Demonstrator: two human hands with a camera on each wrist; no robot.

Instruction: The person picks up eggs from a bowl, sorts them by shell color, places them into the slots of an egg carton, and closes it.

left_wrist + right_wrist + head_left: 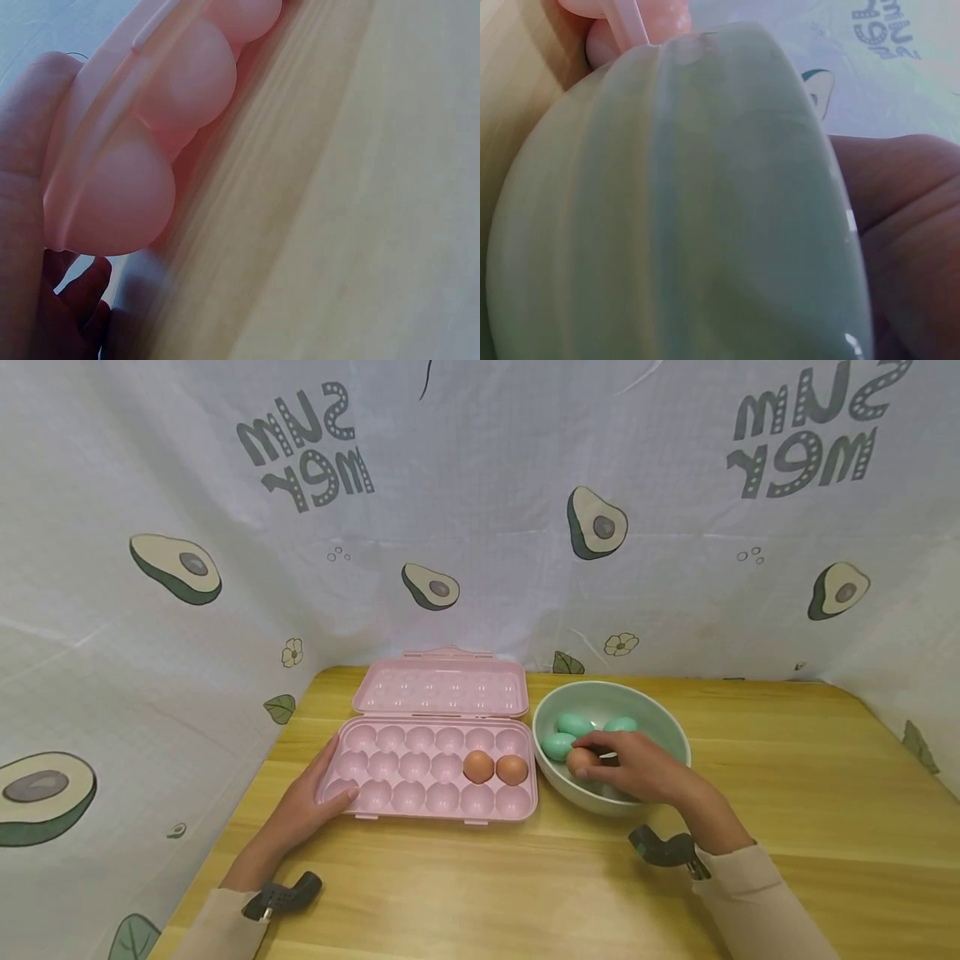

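My right hand (641,768) pinches a brown egg (581,762), likely light, smooth and fragile, best held round its sides; my left hand (303,806) grips the pink carton (414,767).

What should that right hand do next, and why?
Probably lift the brown egg clear of the green bowl toward the pink egg carton: the right hand pinches it, while two brown eggs sit in the carton's middle row, with empty cups beside them.

The bowl (667,727) and its green eggs (574,724) hem in the right hand (641,767), with free room above.
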